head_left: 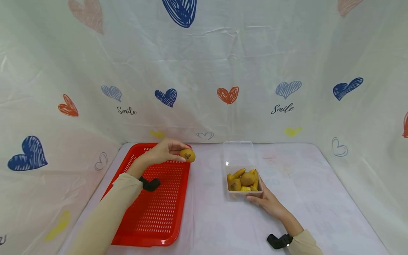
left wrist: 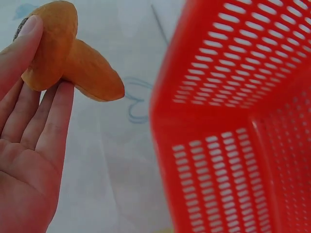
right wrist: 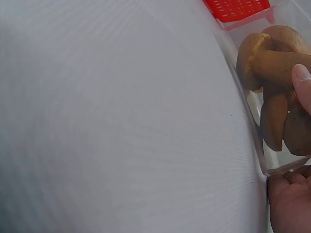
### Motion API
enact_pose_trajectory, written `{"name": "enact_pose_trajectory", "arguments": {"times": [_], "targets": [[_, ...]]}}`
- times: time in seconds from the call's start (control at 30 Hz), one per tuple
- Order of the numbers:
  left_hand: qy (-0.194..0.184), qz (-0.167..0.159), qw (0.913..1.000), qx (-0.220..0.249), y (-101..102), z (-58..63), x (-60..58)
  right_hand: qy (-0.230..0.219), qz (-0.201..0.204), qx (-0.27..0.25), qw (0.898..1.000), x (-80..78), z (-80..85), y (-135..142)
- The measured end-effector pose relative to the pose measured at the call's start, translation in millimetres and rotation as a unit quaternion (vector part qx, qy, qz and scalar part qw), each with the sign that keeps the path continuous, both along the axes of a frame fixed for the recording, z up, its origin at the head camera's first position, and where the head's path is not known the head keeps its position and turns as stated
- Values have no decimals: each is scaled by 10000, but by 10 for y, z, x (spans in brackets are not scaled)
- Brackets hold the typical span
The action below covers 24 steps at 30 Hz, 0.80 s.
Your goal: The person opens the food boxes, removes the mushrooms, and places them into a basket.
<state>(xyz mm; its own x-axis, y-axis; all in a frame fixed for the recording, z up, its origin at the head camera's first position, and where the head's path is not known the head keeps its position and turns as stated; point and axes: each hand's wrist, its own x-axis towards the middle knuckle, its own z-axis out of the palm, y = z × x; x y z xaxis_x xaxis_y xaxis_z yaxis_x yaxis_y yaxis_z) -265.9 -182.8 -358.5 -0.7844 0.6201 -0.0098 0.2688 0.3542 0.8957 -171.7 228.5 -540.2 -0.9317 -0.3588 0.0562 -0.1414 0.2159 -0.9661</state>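
Over the far right corner of the red basket [head_left: 165, 198], my left hand [head_left: 165, 152] pinches a yellow-brown mushroom [head_left: 187, 155] by its cap. In the left wrist view, the thumb lies on the mushroom's cap [left wrist: 58, 39] and the fingers sit beneath it; its stem points away from the palm. My right hand [head_left: 269, 202] grips the right front corner of a clear plastic box [head_left: 234, 196], thumb at the front and fingers along the right side. Several similar mushrooms [head_left: 248, 179] fill the box, their caps and stems showing also through its wall in the right wrist view.
The box's clear lid [head_left: 238, 153] stands raised at its back. Basket and box sit apart on a white-covered table [head_left: 210, 223]. A white curtain [head_left: 197, 63] printed with hearts hangs behind and at both sides. Each wrist wears a black device [head_left: 279, 241].
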Motion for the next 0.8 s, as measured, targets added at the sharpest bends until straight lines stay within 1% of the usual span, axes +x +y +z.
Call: {"name": "enact_pose_trajectory", "arguments": {"times": [0.17,0.3,0.4,0.5,0.7,0.8], "targets": [[-22,457,9984,-326,-176,-115,9,-19,-5,23,10000,-3,-9,13],[-45,646,9971,-387,-285,-214,-3,-48,10,17,10000,-5,-10,22],[-16,665,9969,-418,-360,-313,-38,-92,-8,-25,10000,-8,-10,18],[-33,702,9966,-431,-428,-442,-80,-124,-33,-34,9999,-8,-9,15],[-196,761,9962,-375,-529,-705,-126,-129,-48,-9,9999,-10,-18,24],[-132,658,9971,-360,-553,-816,-130,-109,-20,-55,9999,-11,-24,25]]}}
